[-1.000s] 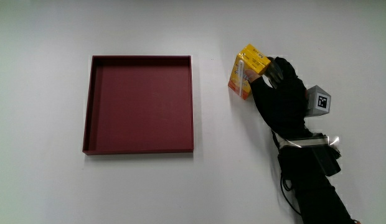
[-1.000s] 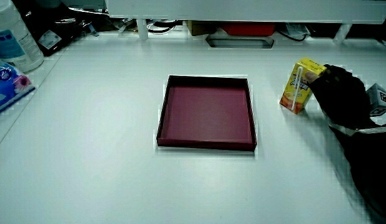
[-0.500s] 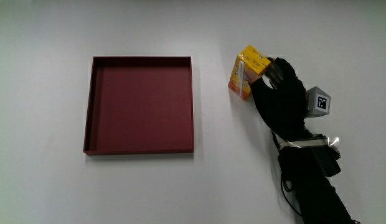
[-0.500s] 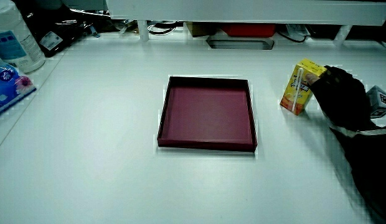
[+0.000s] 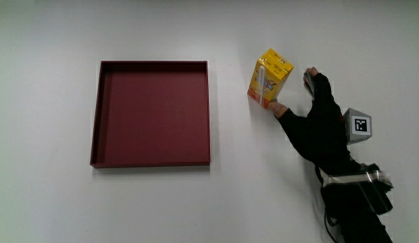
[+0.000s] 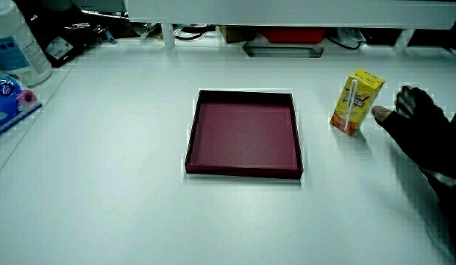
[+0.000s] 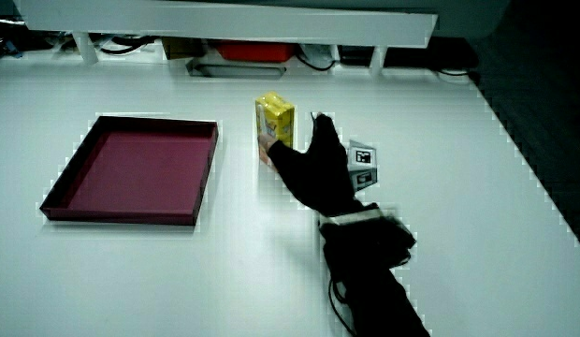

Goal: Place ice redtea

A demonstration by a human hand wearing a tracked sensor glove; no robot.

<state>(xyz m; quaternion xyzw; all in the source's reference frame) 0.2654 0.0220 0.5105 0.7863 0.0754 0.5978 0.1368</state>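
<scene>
Black-gloved, the hand (image 5: 317, 125) lies just beside the ice redtea carton (image 5: 269, 78), fingers spread wide and holding nothing, thumb tip (image 5: 276, 109) close to the carton's base (whether it touches is unclear). Its patterned cube (image 5: 358, 125) sits on its back. The yellow carton stands upright on the white table (image 5: 196, 202), a straw on its face, its print unreadable, beside the dark red tray (image 5: 152, 113).
</scene>
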